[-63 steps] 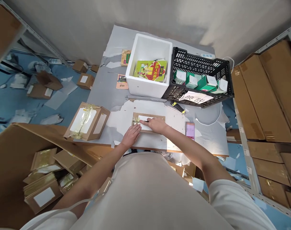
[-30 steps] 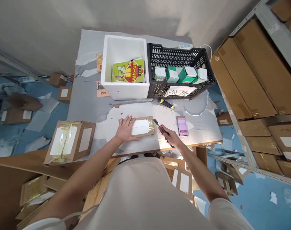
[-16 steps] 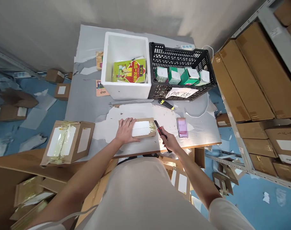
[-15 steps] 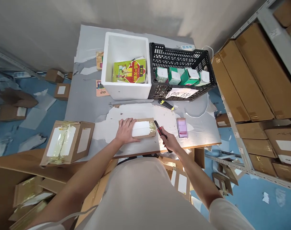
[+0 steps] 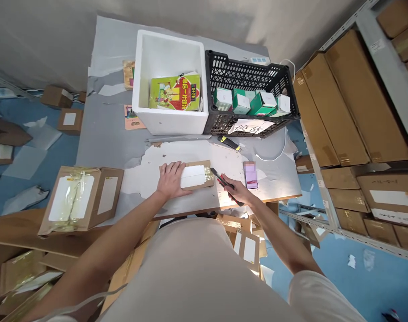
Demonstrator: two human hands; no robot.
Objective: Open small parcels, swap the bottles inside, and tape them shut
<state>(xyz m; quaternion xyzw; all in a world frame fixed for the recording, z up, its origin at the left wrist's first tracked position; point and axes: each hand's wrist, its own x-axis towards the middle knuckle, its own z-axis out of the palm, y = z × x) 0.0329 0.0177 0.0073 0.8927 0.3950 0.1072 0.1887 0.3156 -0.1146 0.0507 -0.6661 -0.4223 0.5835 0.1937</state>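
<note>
A small flat cardboard box lies on the table, with a white label on top and shiny tape round its right end. My left hand rests on the box's left end, fingers spread and pressing on it. My right hand is closed round a black and red utility knife. The knife's tip points up and left, at the taped right end of the box; whether it touches the tape I cannot tell. Just right of that hand lies a phone with a lilac screen.
Behind stand a white foam box of books and a black crate of green-and-white cartons. A yellow-black cutter lies before the crate. A larger taped carton sits at left. Shelves of cartons rise at right.
The view has shifted, so the table sits slightly left and higher. My right hand has tilted the knife flatter near the box's taped end. My left hand stays on the box.
</note>
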